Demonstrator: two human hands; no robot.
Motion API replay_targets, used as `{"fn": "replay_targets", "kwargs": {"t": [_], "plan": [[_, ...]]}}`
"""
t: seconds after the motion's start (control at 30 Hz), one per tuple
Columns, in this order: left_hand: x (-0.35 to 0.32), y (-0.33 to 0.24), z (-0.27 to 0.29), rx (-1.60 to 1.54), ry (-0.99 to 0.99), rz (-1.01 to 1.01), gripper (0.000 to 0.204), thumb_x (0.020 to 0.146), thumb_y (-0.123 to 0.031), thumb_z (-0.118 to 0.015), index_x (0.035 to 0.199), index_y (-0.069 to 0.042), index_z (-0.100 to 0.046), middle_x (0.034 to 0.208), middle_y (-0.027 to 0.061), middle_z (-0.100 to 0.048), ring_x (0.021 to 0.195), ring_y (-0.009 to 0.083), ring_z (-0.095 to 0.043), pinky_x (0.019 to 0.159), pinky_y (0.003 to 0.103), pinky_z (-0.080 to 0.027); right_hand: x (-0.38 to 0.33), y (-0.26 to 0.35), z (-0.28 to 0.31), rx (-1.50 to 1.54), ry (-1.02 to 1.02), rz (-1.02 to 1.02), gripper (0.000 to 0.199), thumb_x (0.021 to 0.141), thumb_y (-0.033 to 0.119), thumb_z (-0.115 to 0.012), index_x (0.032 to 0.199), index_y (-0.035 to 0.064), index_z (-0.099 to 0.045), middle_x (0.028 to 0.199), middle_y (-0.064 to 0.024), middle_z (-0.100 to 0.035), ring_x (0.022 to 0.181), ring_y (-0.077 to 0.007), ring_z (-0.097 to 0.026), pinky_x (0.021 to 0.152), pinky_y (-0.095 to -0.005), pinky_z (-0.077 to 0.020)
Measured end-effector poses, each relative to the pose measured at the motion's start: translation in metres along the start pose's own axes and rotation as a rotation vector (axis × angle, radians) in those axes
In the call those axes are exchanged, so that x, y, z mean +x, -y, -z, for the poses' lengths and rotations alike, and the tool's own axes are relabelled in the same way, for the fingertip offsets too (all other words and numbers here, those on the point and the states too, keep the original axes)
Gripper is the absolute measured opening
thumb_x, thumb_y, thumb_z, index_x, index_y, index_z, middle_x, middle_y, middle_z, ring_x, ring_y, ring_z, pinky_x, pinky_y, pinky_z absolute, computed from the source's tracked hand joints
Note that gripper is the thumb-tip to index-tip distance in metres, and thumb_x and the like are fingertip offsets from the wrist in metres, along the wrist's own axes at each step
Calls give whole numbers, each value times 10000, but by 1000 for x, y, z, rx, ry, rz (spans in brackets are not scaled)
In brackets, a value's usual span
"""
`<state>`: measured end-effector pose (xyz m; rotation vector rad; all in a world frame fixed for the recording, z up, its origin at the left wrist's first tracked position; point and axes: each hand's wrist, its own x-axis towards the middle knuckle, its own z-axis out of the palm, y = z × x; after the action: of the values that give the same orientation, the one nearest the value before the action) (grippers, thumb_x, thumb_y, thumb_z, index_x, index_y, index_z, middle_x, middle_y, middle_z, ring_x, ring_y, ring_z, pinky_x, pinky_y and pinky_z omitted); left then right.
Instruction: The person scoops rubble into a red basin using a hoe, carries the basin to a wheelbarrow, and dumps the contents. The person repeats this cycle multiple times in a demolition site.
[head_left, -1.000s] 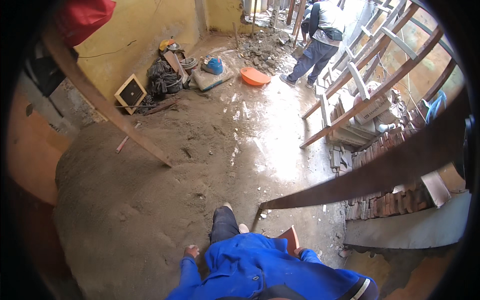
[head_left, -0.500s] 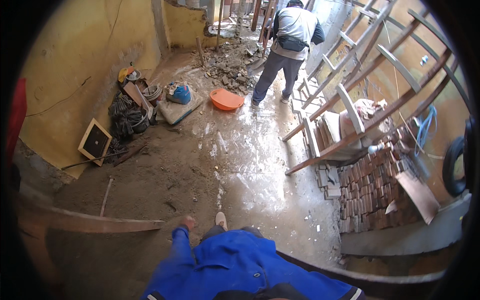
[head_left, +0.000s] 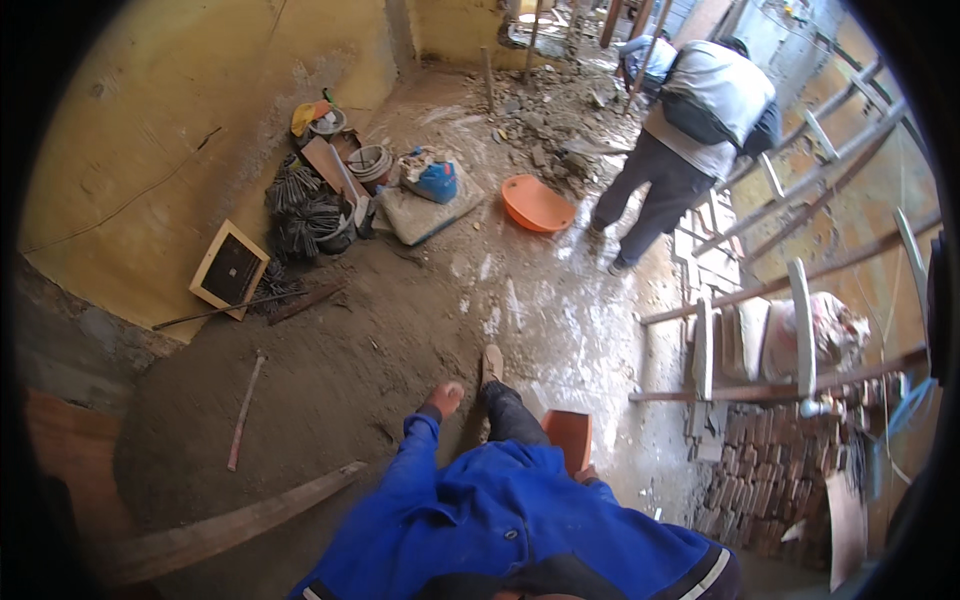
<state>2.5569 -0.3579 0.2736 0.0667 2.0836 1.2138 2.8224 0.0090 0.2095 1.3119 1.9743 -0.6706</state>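
My right hand (head_left: pixel 586 474) grips the rim of an orange basin (head_left: pixel 568 438), which hangs tilted beside my right leg. Most of that hand's fingers are hidden by the basin and my blue sleeve. Held out over the sandy ground, my left hand (head_left: pixel 447 398) is loosely curled, with nothing visible in it. A second orange basin (head_left: pixel 540 206) lies on the floor ahead, near the feet of a co-worker (head_left: pixel 690 120). This person, wearing a pale top and dark trousers, bends over a heap of rubble (head_left: pixel 545 125).
Wooden ladders (head_left: pixel 800 285) lean along the right, above stacked tiles (head_left: pixel 765 450). On the left are a sand pile (head_left: pixel 330 370), a stick (head_left: pixel 246 412), a framed panel (head_left: pixel 230 268), buckets (head_left: pixel 370 165) and a sack (head_left: pixel 430 215). A plank (head_left: pixel 230 525) crosses the lower left. Another person (head_left: pixel 648 58) crouches behind the rubble.
The view has swung left and moved forward. The orange basin in my right hand has come into sight. The co-worker bends lower, and a second person now shows behind.
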Motion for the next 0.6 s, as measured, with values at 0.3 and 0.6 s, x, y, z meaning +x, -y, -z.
{"fn": "replay_targets", "kwargs": {"t": [0.3, 0.6], "plan": [[16, 107, 147, -226, -213, 554, 357, 880, -270, -489, 1146, -36, -530, 1072, 115, -587, 910, 233, -586, 767, 360, -470, 148, 330, 186, -43, -44, 158, 671, 757, 307, -564, 1309, 72, -264, 1313, -291, -295, 1180, -405, -385, 987, -424, -322], [209, -11, 198, -529, -375, 633, 341, 857, -240, -508, 1106, -9, -541, 981, 125, -624, 828, 222, -603, 708, 343, -474, 187, 609, 279, -2, -292, 848, 497, 718, 90, -503, 1209, 97, -421, 1220, -224, -396, 1075, -407, -453, 911, -387, -404]]}}
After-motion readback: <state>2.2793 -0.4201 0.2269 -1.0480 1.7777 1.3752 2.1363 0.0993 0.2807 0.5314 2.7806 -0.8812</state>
